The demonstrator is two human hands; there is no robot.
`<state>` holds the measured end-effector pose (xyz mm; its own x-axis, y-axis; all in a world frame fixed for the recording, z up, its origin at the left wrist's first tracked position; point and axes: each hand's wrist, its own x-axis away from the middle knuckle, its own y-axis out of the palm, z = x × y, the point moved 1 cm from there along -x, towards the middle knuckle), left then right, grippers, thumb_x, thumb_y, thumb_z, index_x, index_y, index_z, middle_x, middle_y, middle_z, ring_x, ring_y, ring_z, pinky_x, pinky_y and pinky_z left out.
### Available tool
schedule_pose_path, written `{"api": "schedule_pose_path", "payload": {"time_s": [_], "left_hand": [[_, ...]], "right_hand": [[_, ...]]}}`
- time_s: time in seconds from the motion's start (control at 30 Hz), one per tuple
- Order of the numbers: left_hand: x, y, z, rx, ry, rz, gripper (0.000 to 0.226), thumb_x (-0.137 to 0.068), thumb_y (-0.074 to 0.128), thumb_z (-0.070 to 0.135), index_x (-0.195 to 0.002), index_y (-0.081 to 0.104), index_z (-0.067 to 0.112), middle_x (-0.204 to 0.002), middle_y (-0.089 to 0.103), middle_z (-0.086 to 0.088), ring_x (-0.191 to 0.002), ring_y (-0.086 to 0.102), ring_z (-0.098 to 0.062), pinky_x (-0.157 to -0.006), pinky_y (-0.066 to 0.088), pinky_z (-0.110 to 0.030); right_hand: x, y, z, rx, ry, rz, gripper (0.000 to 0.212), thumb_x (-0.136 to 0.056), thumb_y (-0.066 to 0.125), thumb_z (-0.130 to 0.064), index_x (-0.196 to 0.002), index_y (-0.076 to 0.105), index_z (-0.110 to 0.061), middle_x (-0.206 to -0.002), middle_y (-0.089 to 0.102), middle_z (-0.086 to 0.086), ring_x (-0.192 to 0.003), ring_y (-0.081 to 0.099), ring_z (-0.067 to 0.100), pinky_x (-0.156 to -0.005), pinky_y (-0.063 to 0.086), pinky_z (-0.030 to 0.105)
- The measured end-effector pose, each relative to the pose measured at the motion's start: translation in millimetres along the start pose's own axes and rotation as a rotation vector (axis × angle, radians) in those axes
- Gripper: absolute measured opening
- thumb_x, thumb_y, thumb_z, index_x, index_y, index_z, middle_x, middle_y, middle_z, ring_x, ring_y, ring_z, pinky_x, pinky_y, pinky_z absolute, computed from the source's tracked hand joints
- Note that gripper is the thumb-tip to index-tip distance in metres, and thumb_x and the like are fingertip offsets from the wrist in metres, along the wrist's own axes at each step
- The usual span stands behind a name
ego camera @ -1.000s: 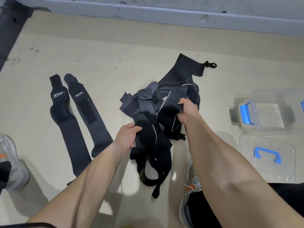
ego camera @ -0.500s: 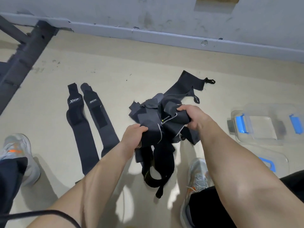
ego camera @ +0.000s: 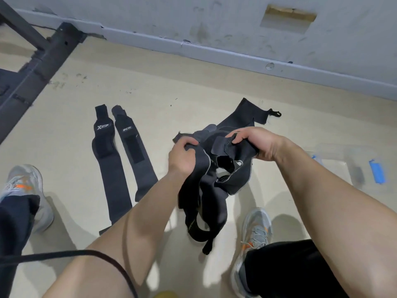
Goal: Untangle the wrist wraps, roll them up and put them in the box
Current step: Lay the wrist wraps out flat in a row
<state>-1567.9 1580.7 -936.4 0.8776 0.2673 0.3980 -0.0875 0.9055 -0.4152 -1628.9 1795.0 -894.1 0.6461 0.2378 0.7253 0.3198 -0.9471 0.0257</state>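
A tangled bundle of black wrist wraps (ego camera: 214, 186) hangs above the floor between both hands, its loose ends dangling down toward my right shoe. My left hand (ego camera: 182, 155) grips the bundle's left side. My right hand (ego camera: 255, 143) pinches a flap at its upper right. One end with a small loop (ego camera: 247, 115) still lies on the floor behind. Two separated wraps lie flat side by side at the left: one with a white logo (ego camera: 107, 166) and a greyer one (ego camera: 137, 155). The clear box with blue latches (ego camera: 348, 166) sits at the right, partly hidden by my right forearm.
A dark metal frame (ego camera: 43, 59) runs diagonally across the upper left. A grey wall with a baseboard (ego camera: 236, 54) borders the beige floor at the back. My grey and orange shoes are at the left (ego camera: 25, 190) and lower right (ego camera: 255, 233). A black cable (ego camera: 75, 253) crosses my left forearm.
Both hands have lifted the tangled bundle higher off the floor and shifted their grips on it, my right hand now pinching a flap. The view has tilted up toward the wall.
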Motion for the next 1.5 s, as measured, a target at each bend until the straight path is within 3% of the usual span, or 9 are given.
{"api": "schedule_pose_path", "payload": {"time_s": [0.13, 0.3, 0.5, 0.67, 1.03, 1.17, 1.3, 1.4, 1.5], "left_hand": [[-5.5, 7.9, 0.5, 0.026, -0.022, -0.145, 0.032, -0.104, 0.045, 0.009, -0.119, 0.074, 0.009, -0.121, 0.067, 0.004, -0.113, 0.056, -0.009, -0.095, 0.036, -0.015], [-10.8, 14.8, -2.3, 0.104, -0.020, -0.212, 0.039, -0.107, 0.049, 0.039, -0.084, 0.060, 0.010, -0.086, 0.047, -0.002, -0.082, 0.043, -0.014, -0.079, 0.034, -0.031], [-7.4, 24.6, -0.5, 0.129, 0.000, -0.382, 0.012, -0.098, 0.070, 0.032, -0.091, 0.079, 0.027, -0.093, 0.074, 0.023, -0.091, 0.067, 0.006, -0.085, 0.049, -0.011], [-4.3, 44.3, 15.3, 0.157, -0.164, -0.393, 0.077, -0.065, 0.070, 0.074, -0.100, 0.078, 0.005, -0.107, 0.078, -0.003, -0.106, 0.072, -0.019, -0.108, 0.051, -0.041], [-14.9, 60.3, 5.1, 0.092, -0.044, -0.185, 0.008, -0.091, 0.076, 0.034, -0.090, 0.070, 0.030, -0.086, 0.062, 0.008, -0.084, 0.056, -0.013, -0.088, 0.045, -0.027], [-5.6, 54.2, 20.8, -0.010, 0.051, -0.123, 0.019, -0.097, 0.066, 0.015, -0.109, 0.075, 0.027, -0.116, 0.071, 0.011, -0.107, 0.064, -0.010, -0.088, 0.045, -0.009], [8.3, 17.4, 41.4, 0.111, 0.051, -0.060, 0.054, -0.092, 0.070, 0.021, -0.134, 0.041, 0.038, -0.116, 0.066, -0.006, -0.103, 0.067, -0.025, -0.090, 0.056, -0.036], [24.8, -15.1, 65.7, 0.245, 0.005, -0.062, 0.079, -0.094, 0.074, 0.023, -0.152, 0.022, 0.033, -0.113, 0.066, 0.005, -0.099, 0.069, -0.011, -0.080, 0.053, -0.029], [41.1, -42.5, 87.6, 0.476, -0.003, -0.133, 0.060, -0.095, 0.074, 0.014, -0.146, 0.043, 0.014, -0.106, 0.079, 0.002, -0.092, 0.076, -0.016, -0.070, 0.058, -0.029]], "right_hand": [[0.9, -2.1, -0.7, -0.022, -0.008, -0.017, 0.032, -0.083, 0.055, 0.001, -0.080, 0.079, -0.020, -0.087, 0.074, 0.004, -0.076, 0.071, 0.022, -0.070, 0.056, 0.033], [2.3, -6.7, 2.4, 0.015, -0.009, 0.001, 0.034, -0.084, 0.054, 0.002, -0.072, 0.077, -0.020, -0.077, 0.072, 0.001, -0.070, 0.070, 0.021, -0.061, 0.057, 0.028], [3.2, -18.0, 6.5, -0.024, 0.004, 0.011, 0.037, -0.084, 0.050, 0.005, -0.070, 0.076, -0.018, -0.074, 0.071, 0.003, -0.066, 0.068, 0.023, -0.058, 0.056, 0.028], [3.2, -27.2, 7.3, -0.037, -0.016, -0.021, 0.035, -0.083, 0.050, 0.004, -0.075, 0.077, -0.016, -0.082, 0.072, 0.005, -0.074, 0.069, 0.023, -0.068, 0.057, 0.032], [16.1, -52.1, 0.0, -0.228, -0.116, 0.069, 0.034, -0.082, 0.045, 0.005, -0.092, 0.073, -0.009, -0.089, 0.073, 0.010, -0.076, 0.071, 0.025, -0.066, 0.058, 0.027], [26.3, -45.3, -9.7, -0.164, -0.146, 0.098, 0.034, -0.084, 0.051, 0.000, -0.108, 0.074, -0.006, -0.100, 0.074, 0.014, -0.082, 0.071, 0.026, -0.068, 0.056, 0.028], [46.1, -33.8, -26.9, -0.078, -0.184, 0.095, 0.028, -0.091, 0.063, -0.007, -0.115, 0.070, 0.005, -0.105, 0.073, 0.017, -0.087, 0.070, 0.025, -0.075, 0.056, 0.030], [69.1, -20.0, -45.6, 0.027, -0.266, 0.034, 0.011, -0.097, 0.064, -0.013, -0.097, 0.072, -0.005, -0.091, 0.076, 0.007, -0.078, 0.072, 0.017, -0.071, 0.056, 0.026], [98.0, -5.1, -64.4, 0.093, -0.353, 0.058, 0.010, -0.098, 0.065, -0.017, -0.100, 0.070, -0.009, -0.085, 0.074, 0.001, -0.074, 0.068, 0.014, -0.068, 0.052, 0.025]]}}
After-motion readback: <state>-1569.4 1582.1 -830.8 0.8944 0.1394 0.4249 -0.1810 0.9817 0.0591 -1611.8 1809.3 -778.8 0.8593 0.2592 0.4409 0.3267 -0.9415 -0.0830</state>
